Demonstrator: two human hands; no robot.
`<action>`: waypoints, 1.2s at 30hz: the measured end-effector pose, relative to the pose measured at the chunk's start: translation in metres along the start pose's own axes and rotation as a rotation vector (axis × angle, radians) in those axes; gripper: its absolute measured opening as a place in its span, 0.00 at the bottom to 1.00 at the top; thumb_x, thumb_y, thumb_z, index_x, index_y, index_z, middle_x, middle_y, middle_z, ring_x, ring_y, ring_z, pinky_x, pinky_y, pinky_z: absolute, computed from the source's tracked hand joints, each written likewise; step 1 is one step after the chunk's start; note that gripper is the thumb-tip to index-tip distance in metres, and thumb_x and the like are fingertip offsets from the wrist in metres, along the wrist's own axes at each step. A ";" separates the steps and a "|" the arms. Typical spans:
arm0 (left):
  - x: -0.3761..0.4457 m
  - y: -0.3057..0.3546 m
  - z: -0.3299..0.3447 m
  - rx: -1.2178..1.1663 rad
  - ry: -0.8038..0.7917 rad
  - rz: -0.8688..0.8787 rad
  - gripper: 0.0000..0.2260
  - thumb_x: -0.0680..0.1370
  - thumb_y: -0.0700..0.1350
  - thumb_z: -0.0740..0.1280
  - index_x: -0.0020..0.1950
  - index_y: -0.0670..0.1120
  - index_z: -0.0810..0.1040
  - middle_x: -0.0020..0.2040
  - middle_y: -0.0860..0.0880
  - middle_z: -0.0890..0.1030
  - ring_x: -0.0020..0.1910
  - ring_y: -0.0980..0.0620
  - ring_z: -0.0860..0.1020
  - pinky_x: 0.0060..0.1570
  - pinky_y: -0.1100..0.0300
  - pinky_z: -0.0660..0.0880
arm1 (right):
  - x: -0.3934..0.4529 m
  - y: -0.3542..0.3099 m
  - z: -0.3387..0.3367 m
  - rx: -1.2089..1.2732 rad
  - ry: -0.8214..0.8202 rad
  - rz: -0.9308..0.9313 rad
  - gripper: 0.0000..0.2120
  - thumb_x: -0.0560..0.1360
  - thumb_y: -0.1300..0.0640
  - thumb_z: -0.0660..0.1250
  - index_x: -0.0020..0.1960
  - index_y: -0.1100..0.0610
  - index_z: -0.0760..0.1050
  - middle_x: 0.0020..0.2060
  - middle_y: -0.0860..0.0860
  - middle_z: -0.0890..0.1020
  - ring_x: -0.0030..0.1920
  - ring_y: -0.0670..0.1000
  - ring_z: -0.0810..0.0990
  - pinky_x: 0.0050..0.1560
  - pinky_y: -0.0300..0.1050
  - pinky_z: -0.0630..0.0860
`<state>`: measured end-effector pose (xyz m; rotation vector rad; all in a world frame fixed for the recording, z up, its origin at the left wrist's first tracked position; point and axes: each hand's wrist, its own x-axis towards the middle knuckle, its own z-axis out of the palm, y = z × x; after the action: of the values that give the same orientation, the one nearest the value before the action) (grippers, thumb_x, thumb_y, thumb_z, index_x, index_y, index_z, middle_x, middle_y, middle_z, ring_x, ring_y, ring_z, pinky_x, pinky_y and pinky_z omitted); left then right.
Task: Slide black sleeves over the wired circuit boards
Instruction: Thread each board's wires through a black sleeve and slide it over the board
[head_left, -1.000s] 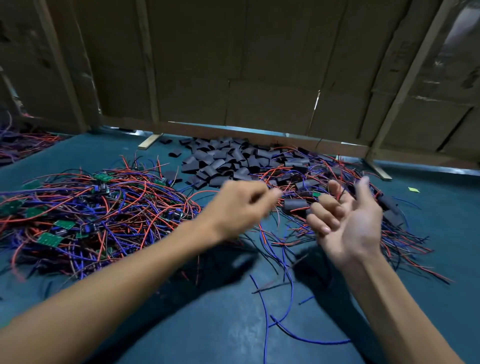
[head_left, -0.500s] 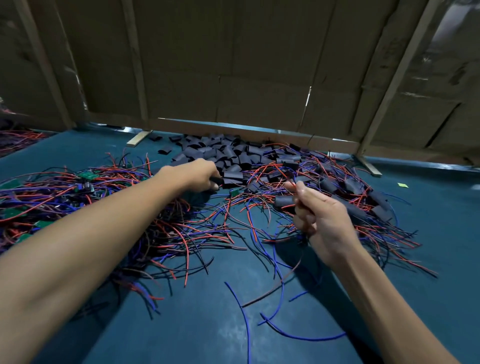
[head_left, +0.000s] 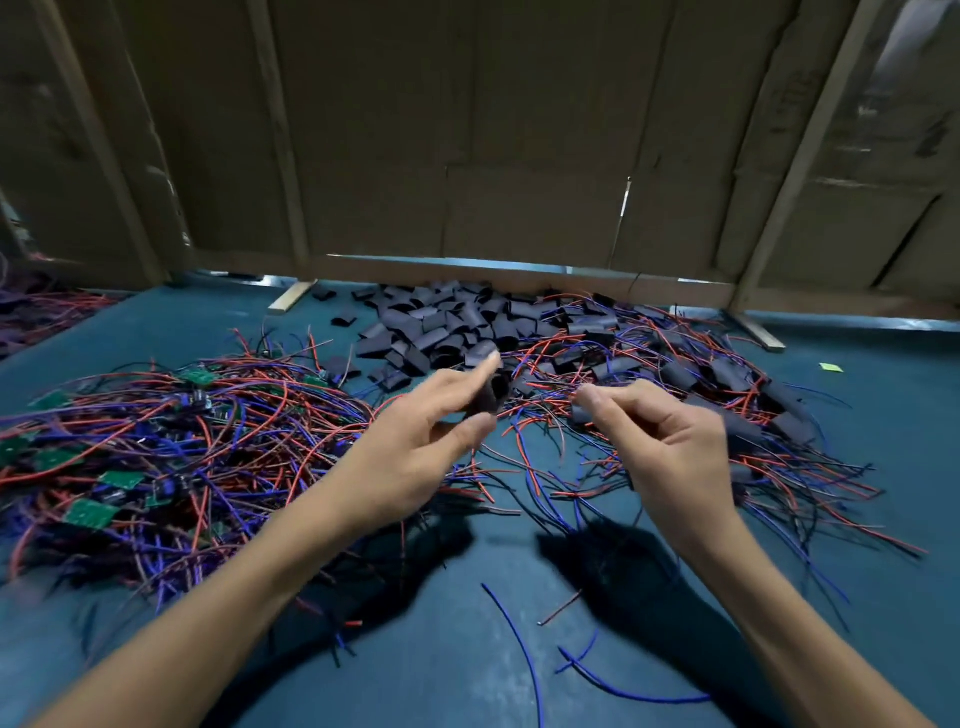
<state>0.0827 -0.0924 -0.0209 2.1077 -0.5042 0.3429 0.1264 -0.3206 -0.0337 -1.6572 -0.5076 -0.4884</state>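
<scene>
A teal-topped desk (head_left: 426, 675) carries three heaps: a tangle of red and blue wires with small green circuit boards (head_left: 156, 441) on the left, a pile of short black sleeves (head_left: 447, 322) at the back, and sleeved wired boards (head_left: 727, 395) on the right — loose blue wire offcuts (head_left: 613, 680) lie near the front edge.

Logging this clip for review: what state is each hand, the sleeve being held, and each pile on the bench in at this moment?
left hand: pinches a black sleeve between thumb and forefinger
black sleeve: held above the wires, open end toward the right hand
right hand: fingers curled, pinching wire ends
loose sleeves: heaped at the back, empty
bare circuit boards: on the left, unsleeved, tangled in wires
sleeved boards: on the right, covered
</scene>
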 end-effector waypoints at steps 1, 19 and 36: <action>-0.002 -0.001 0.001 0.028 0.042 0.017 0.25 0.81 0.40 0.67 0.77 0.48 0.67 0.61 0.50 0.77 0.60 0.53 0.77 0.62 0.63 0.72 | -0.001 -0.001 0.001 -0.008 -0.017 -0.012 0.05 0.76 0.53 0.73 0.43 0.53 0.87 0.36 0.52 0.84 0.38 0.51 0.80 0.42 0.45 0.74; -0.008 0.003 0.004 0.233 0.378 0.208 0.10 0.74 0.33 0.75 0.53 0.42 0.87 0.44 0.49 0.84 0.43 0.57 0.81 0.47 0.65 0.77 | -0.003 0.007 0.002 -0.217 -0.508 0.173 0.13 0.73 0.55 0.78 0.57 0.52 0.84 0.44 0.44 0.86 0.45 0.42 0.83 0.52 0.40 0.78; -0.003 0.000 -0.014 0.669 0.022 0.264 0.22 0.77 0.39 0.72 0.70 0.38 0.74 0.62 0.42 0.78 0.60 0.42 0.78 0.60 0.51 0.75 | -0.001 -0.006 0.002 0.516 -0.321 0.425 0.14 0.72 0.63 0.70 0.56 0.60 0.86 0.44 0.61 0.85 0.39 0.53 0.83 0.33 0.42 0.79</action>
<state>0.0797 -0.0802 -0.0146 2.6755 -0.7295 0.7706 0.1224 -0.3181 -0.0298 -1.2892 -0.4488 0.2166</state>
